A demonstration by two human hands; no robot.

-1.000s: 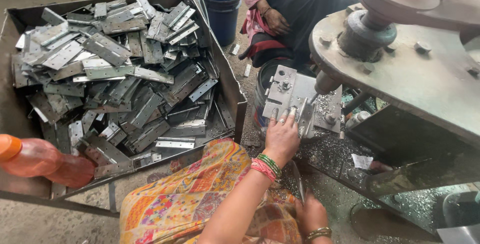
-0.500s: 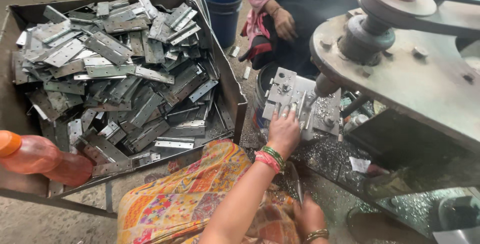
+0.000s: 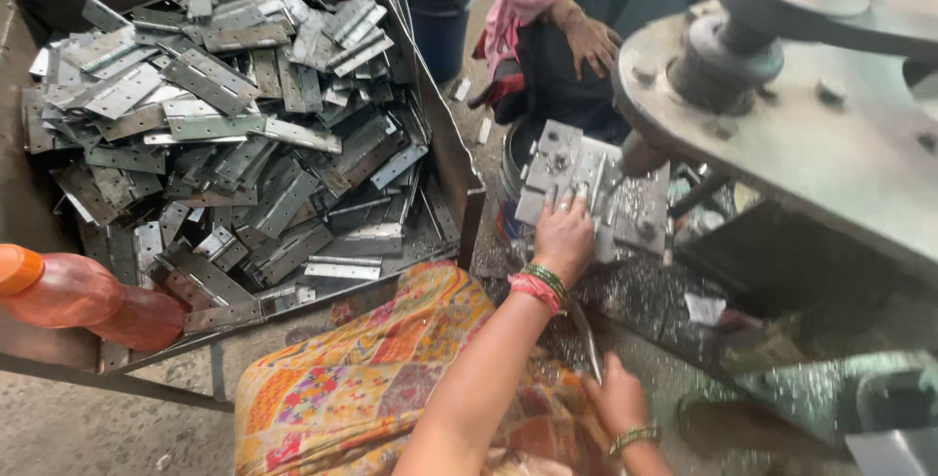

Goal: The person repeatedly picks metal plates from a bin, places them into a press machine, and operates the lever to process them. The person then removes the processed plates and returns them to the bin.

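My left hand (image 3: pixel 564 238), with red and green bangles at the wrist, lies fingers spread on the grey metal die block (image 3: pixel 572 168) of a press. I cannot tell whether a piece lies under the fingers. My right hand (image 3: pixel 616 400) is lower down by my lap, closed around a thin metal rod (image 3: pixel 584 337) that points up toward the block. A large tray (image 3: pixel 447 134) to the left holds a heap of several flat grey hinge plates (image 3: pixel 234 144). My patterned orange cloth (image 3: pixel 362 378) covers my knee.
The heavy press frame with its round wheel (image 3: pixel 782 65) overhangs the right side. Another person sits behind the block with a hand (image 3: pixel 589 41) resting on a knee. A blue bucket (image 3: pixel 440 2) stands at the back. An orange bottle (image 3: pixel 78 295) lies on the tray's near-left edge.
My left hand has slid a little further up onto the die block. The right hand stays low with the rod. The other person's hand has barely moved.
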